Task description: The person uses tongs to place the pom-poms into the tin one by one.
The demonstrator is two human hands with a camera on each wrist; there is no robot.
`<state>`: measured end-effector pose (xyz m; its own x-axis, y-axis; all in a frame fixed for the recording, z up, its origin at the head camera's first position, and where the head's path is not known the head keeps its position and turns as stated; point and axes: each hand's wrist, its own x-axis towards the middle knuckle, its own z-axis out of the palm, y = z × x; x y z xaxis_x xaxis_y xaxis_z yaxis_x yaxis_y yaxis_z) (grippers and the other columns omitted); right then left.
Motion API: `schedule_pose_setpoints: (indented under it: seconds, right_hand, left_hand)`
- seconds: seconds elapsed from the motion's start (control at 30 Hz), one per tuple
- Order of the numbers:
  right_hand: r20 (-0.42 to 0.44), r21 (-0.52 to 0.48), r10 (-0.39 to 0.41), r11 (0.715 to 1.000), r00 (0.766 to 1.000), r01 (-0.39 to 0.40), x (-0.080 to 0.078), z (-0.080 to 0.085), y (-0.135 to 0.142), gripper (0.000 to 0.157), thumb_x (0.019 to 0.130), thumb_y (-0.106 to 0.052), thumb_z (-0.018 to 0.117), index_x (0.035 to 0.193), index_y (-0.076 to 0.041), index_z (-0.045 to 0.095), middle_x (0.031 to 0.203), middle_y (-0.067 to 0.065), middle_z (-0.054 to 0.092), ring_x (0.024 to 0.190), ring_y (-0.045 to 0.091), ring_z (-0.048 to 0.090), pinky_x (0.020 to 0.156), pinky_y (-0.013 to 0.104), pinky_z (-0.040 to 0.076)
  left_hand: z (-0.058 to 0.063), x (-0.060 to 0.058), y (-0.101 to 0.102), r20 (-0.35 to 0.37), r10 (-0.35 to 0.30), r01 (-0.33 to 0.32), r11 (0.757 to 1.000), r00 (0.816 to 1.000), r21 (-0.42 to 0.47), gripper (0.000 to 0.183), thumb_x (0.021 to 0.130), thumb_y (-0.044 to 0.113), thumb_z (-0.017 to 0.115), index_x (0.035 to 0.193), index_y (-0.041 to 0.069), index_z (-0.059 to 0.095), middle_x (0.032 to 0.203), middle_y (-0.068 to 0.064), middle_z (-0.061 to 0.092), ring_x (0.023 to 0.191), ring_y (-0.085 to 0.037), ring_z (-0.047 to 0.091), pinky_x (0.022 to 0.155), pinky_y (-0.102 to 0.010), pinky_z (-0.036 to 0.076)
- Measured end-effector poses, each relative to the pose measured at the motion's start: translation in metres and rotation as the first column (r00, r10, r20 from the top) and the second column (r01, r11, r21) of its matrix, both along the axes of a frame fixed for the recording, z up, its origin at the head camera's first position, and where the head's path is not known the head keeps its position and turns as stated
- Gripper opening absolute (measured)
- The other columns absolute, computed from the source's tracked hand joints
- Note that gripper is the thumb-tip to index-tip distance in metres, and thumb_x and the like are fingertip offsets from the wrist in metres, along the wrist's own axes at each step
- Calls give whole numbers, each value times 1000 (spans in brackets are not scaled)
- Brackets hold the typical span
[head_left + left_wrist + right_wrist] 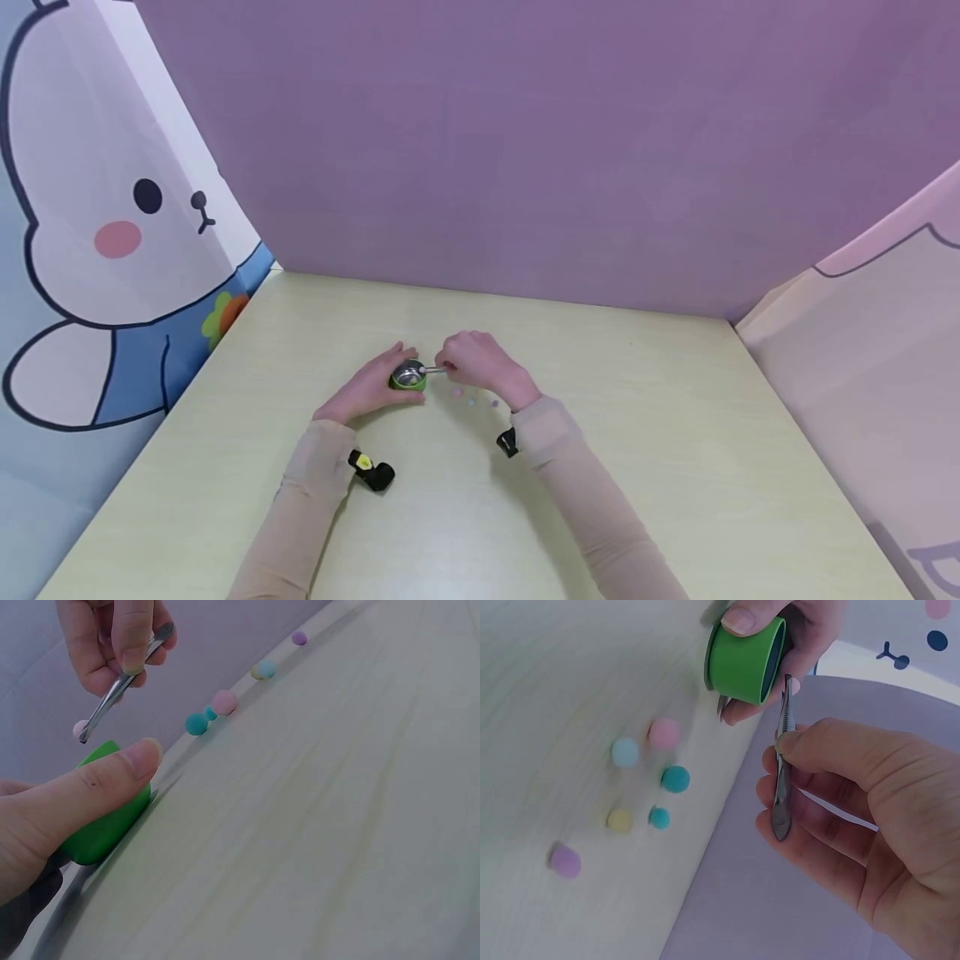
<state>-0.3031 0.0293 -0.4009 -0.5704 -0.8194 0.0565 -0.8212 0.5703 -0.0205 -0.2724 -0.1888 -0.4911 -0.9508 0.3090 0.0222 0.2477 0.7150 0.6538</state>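
Note:
My left hand (372,385) grips a small green cup (742,664) that stands on the table, thumb on one side and fingers on the other. Its inside looks silvery from above. Between thumb and fingers, my right hand (480,362) pinches metal tweezers (783,780). At the tweezers' tips sits a pale pink pom-pom (79,730), close over the cup's rim. Several loose pom-poms lie on the table near the right hand, among them a pink one (664,733), a teal one (676,779) and a purple one (566,862).
The pale wooden table (675,442) runs back to a purple wall panel (525,150). A panel with a cartoon animal (112,167) stands on the left, and a pale pink panel (877,333) on the right. Black wrist cameras hang below both sleeves.

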Motion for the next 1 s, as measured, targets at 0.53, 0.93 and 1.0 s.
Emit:
schedule_pose_setpoints:
  seconds: [0.53, 0.93, 1.0]
  right_hand:
    - [22, 8, -3, 1000, 1000, 3, 3, 0, -7, 22, 85, 5, 63, 80, -13, 75, 70, -4, 59, 61, 6, 38, 54, 15, 30]
    - [18, 7, -4, 1000, 1000, 4, 3, 0, -11, 21, 86, 3, 64, 73, -13, 69, 66, -5, 51, 60, 7, 37, 53, 17, 28]
    - [18, 8, -3, 1000, 1000, 3, 3, 0, -11, 22, 86, 3, 63, 72, -13, 69, 66, -5, 50, 60, 7, 36, 53, 17, 28]
  left_hand:
    - [1, 2, 0, 15, 9, -9, 1000, 1000, 15, 97, 78, 49, 80, 154, 8, 34, 164, -25, 16, 147, -49, 27, 118, -66, 27]
    - [-1, 2, -2, 9, 15, -15, 1000, 1000, 16, 97, 78, 49, 80, 154, 8, 35, 164, -25, 16, 147, -49, 27, 117, -66, 27]
    - [-1, 2, -2, 8, 15, -15, 1000, 1000, 17, 96, 79, 48, 80, 154, 8, 34, 164, -25, 16, 147, -49, 27, 117, -66, 27]
